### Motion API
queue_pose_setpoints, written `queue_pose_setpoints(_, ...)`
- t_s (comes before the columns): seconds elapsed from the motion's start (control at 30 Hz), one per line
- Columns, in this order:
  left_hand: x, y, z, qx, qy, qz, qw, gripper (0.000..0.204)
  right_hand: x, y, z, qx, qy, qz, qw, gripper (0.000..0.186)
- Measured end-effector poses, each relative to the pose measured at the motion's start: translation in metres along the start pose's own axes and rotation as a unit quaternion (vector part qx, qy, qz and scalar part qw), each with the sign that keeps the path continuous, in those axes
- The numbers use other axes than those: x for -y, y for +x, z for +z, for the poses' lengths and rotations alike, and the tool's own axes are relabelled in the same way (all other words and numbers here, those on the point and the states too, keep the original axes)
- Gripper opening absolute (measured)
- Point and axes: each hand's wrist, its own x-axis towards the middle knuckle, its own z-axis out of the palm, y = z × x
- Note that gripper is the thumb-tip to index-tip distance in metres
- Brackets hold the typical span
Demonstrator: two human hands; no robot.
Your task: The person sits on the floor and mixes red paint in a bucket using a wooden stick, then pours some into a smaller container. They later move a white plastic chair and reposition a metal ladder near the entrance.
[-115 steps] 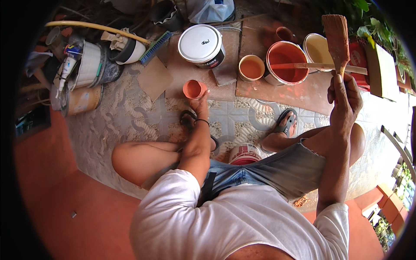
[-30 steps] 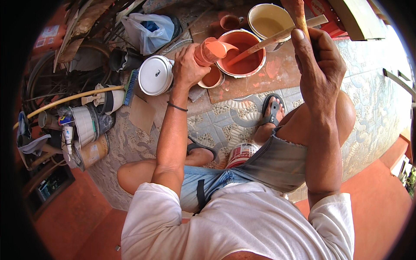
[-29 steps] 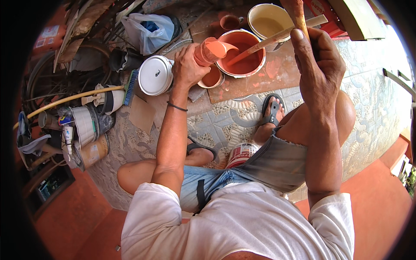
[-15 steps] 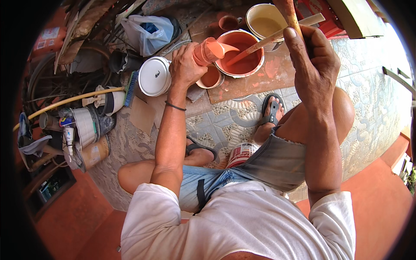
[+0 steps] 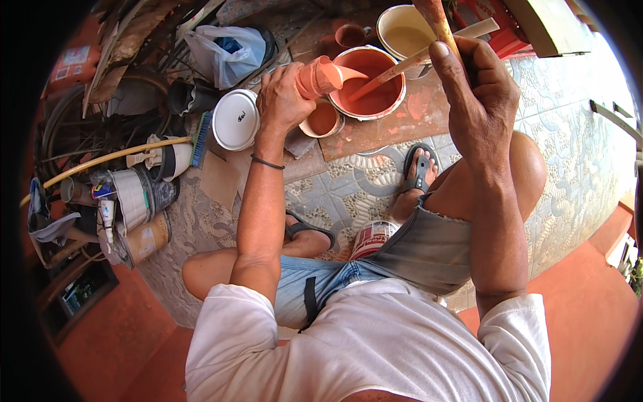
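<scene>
My left hand [image 5: 281, 100] grips a small orange cup [image 5: 317, 76], tipped on its side so orange paint runs from it into a large bucket of orange paint [image 5: 370, 84]. A wooden stir stick [image 5: 415, 55] leans in that bucket. My right hand [image 5: 472, 100] is raised above my right knee and holds the wooden handle of a paintbrush [image 5: 437, 19], whose bristles are out of view at the top edge. A smaller bowl of orange paint [image 5: 323, 120] sits just below the tipped cup.
A white round lid [image 5: 235, 119] lies left of my left hand. A cream bucket [image 5: 404, 30] and a small brown cup [image 5: 350, 35] stand behind the orange bucket. Cans, a broom, a plastic bag [image 5: 228, 47] and clutter fill the left. A red-and-white can [image 5: 375, 236] sits between my legs.
The left hand has lifted the cup from the floor to the bucket and tipped it further, so paint now pours out. The right hand with the brush stays raised.
</scene>
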Motion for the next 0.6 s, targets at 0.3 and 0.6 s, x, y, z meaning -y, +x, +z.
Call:
queue_pose_setpoints(0.3,0.0038,-0.0009,0.0018,0.017,0.045,-0.011,0.999,0.064,-0.001,0.0008,-0.0001,0.001,-0.02,-0.009,1.0,0.03)
queue_pose_setpoints(0.6,0.0021,-0.0009,0.002,-0.014,-0.005,0.017,1.0,0.062,-0.0002,-0.0002,-0.0001,0.003,-0.01,0.008,1.0,0.03)
